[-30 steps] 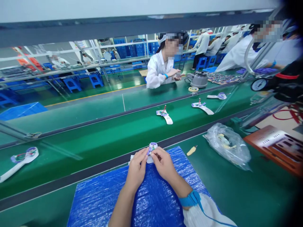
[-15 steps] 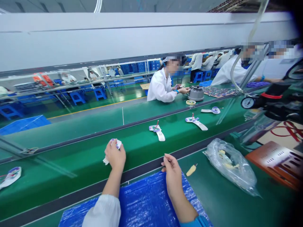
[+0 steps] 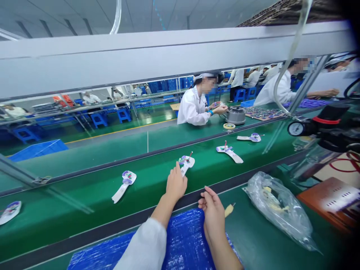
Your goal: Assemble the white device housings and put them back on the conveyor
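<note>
My left hand [image 3: 176,183] is on the belt with its fingers closed round the handle of a white plastic shell [image 3: 189,162]. That shell carries purple trim, a small circuit board and a red wire; its lower end is hidden behind the hand. To the left lies a similar white shell [image 3: 121,191], handle toward me. My right hand [image 3: 213,206] is held above the blue wrapped pad [image 3: 184,240], thumb and fingers pinched together. Whatever may be between those fingertips is too small to make out. Just beside it is a yellow-handled tool [image 3: 229,210], partly covered by the hand.
More white shells lie on the green belt [image 3: 157,168], two to the right and one at the far left. A clear plastic bag [image 3: 277,210] and a pressure gauge [image 3: 295,128] are at the right. A co-worker [image 3: 194,105] sits across, beside a grey round pot-like device [image 3: 235,115].
My left hand let go of one shell at the left and moved right to another, whose head now points up and right. My right hand stays pinched, and the camera view has shifted slightly.
</note>
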Demonstrator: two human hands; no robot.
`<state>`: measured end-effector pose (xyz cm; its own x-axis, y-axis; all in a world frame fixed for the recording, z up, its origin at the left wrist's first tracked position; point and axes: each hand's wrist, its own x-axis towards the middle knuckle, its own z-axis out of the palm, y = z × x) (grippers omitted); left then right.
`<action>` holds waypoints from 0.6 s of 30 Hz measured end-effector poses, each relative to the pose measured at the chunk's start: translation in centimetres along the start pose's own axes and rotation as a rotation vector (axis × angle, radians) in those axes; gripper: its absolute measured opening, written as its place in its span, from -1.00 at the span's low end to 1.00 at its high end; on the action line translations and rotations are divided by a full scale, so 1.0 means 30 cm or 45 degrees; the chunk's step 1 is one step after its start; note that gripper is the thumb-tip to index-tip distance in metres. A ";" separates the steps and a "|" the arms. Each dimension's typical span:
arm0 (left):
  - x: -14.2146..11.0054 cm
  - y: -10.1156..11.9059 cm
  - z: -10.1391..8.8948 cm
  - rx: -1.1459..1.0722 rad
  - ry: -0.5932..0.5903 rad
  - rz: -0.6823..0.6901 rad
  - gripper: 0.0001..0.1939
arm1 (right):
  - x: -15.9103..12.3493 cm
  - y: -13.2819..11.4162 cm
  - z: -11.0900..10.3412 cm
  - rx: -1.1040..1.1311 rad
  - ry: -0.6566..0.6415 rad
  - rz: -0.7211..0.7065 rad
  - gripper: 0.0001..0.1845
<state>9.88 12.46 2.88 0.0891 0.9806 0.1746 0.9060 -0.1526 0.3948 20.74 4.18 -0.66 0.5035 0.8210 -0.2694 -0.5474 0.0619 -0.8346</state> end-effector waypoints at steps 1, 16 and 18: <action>-0.078 -0.028 -0.034 0.017 -0.034 0.086 -0.38 | -0.004 -0.008 0.000 -0.051 -0.025 -0.029 -0.49; -0.350 -0.079 -0.064 -0.421 -0.065 -0.219 -0.57 | -0.060 0.031 -0.009 -0.852 -0.616 -0.605 -0.66; -0.351 -0.085 -0.053 -0.459 -0.098 -0.158 -0.64 | -0.052 0.023 -0.014 -0.911 -0.614 -0.663 -0.67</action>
<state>5.96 2.34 1.47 0.0311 0.9986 0.0432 0.7097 -0.0525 0.7026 19.86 2.70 -1.01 0.1549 0.9407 0.3019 0.2737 0.2528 -0.9280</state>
